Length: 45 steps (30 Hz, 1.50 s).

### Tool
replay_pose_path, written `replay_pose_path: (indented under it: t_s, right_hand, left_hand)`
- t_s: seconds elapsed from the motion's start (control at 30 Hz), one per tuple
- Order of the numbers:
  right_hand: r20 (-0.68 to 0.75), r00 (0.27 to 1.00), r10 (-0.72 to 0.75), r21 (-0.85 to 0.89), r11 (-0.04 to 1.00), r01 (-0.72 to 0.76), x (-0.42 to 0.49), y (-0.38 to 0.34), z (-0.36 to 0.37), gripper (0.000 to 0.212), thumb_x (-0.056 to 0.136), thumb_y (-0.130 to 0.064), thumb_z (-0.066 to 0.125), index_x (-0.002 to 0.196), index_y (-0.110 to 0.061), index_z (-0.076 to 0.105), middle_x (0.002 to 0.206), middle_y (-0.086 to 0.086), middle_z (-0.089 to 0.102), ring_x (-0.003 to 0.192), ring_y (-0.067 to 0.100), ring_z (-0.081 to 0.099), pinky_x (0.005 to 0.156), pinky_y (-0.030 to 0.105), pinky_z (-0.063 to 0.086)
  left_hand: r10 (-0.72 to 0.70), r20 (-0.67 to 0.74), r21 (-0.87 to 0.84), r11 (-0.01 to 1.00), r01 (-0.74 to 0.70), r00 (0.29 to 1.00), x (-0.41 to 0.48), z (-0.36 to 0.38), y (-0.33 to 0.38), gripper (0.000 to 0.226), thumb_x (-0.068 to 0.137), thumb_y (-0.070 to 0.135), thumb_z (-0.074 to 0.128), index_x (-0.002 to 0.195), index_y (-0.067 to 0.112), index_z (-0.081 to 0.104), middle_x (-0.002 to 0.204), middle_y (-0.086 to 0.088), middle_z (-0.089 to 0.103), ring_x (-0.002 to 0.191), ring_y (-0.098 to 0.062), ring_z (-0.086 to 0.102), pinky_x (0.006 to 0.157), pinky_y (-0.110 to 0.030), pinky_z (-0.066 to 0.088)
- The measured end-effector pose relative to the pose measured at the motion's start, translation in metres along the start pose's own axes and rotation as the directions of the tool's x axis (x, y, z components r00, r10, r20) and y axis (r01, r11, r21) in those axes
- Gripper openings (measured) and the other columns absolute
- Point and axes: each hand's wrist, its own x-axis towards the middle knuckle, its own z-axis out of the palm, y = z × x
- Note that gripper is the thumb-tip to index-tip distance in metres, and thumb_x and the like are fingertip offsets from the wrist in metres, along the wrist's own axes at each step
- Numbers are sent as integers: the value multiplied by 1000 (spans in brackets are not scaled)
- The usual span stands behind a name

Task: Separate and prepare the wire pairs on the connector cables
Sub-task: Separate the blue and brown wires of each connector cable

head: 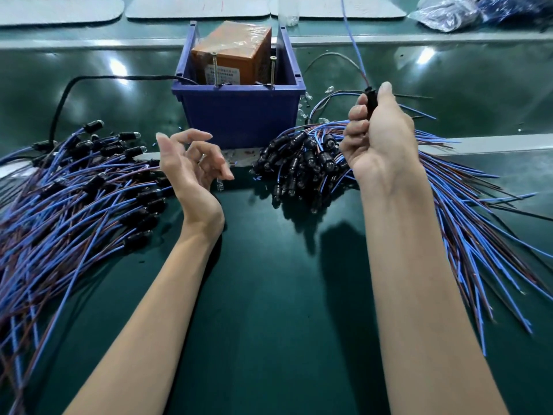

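My right hand is raised above the right pile and grips one black connector between thumb and fingers. Its blue and brown wire pair runs upward and away from the hand. My left hand hovers palm up over the green mat, fingers loosely curled, holding nothing. A pile of connector cables with black connectors and blue and brown wires lies under and right of my right hand. A second spread of connector cables lies at the left.
A blue plastic bin holding an orange-brown box stands at the middle back, with a black cord leading into it. Grey pads and a plastic bag lie along the far edge. Green mat covers the bench.
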Motion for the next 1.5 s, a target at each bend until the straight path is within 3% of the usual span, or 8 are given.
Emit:
replay_pose_path:
  t_s: [0.5, 0.7, 0.9, 1.03, 1.17, 1.23, 1.4, 1.5]
  right_hand:
    - [146, 982, -122, -162, 976, 146, 2, 5, 5, 33, 99, -32, 51, 76, -11, 60, 51, -8, 53, 38, 1, 40, 37, 12, 30]
    - [46, 950, -308, -93, 946, 311, -3, 2, 5, 13, 96, -23, 59, 88, -17, 51, 68, -5, 63, 51, 2, 58, 46, 13, 40]
    - [24, 955, -297, -232, 927, 294, 0, -1, -3, 23, 96, -28, 59, 79, -16, 47, 57, -4, 68, 43, 4, 58, 40, 12, 36]
    - [111, 936, -335, -565, 754, 337, 4, 4, -5, 37, 97, -28, 56, 63, -13, 52, 53, 2, 66, 34, 6, 51, 41, 14, 37]
    - [132, 921, -366, -879, 386, 279, 7, 9, -5, 40, 90, -41, 55, 68, -9, 66, 66, 3, 70, 65, 16, 65, 79, 31, 52]
    - [126, 905, -407, -939, 245, 241, 6, 8, -3, 40, 87, -44, 50, 78, -8, 64, 84, 14, 65, 85, 31, 58, 79, 32, 46]
    - [152, 895, -420, -971, 108, 216, -3, 4, 0, 35, 83, -39, 52, 63, -10, 49, 83, 12, 51, 81, 32, 44, 70, 30, 32]
    - [191, 894, -405, -975, 25, 219, -6, 2, -1, 23, 82, -37, 55, 79, -15, 59, 90, 10, 53, 87, 32, 47, 72, 30, 32]
  left_hand:
    - [-14, 10, 21, 1000, 14, 1000, 0, -1, -1, 44, 95, 42, 17, 86, 11, 47, 65, -4, 45, 49, -18, 42, 53, -26, 35]
    - [-13, 19, 26, 1000, 13, 1000, -1, -1, 0, 43, 92, 43, 20, 87, 11, 48, 65, -3, 46, 49, -18, 42, 53, -27, 36]
    - [-15, 20, 26, 1000, 14, 1000, -1, -1, 0, 42, 91, 43, 21, 86, 12, 48, 64, -2, 46, 49, -17, 43, 53, -26, 36]
    - [-17, 19, 26, 1000, 17, 1000, -1, 0, 0, 40, 91, 42, 23, 86, 12, 49, 62, -1, 47, 49, -16, 43, 53, -25, 37]
    - [-9, 8, 54, 999, 9, 1000, 0, 0, -3, 38, 98, 34, 22, 84, 14, 50, 60, 1, 48, 49, -16, 44, 51, -25, 37]
    - [-16, -3, 64, 998, 16, 1000, 1, 0, -4, 39, 102, 30, 20, 83, 15, 51, 60, 2, 48, 49, -16, 44, 51, -25, 36]
    - [-38, -20, 80, 996, 40, 999, 3, -1, -6, 37, 103, 26, 23, 82, 13, 51, 57, 5, 48, 48, -15, 42, 51, -25, 35]
    - [-30, -25, 111, 993, 33, 999, 4, -1, -7, 30, 97, 29, 29, 83, 13, 50, 57, 6, 49, 48, -14, 43, 50, -24, 36]
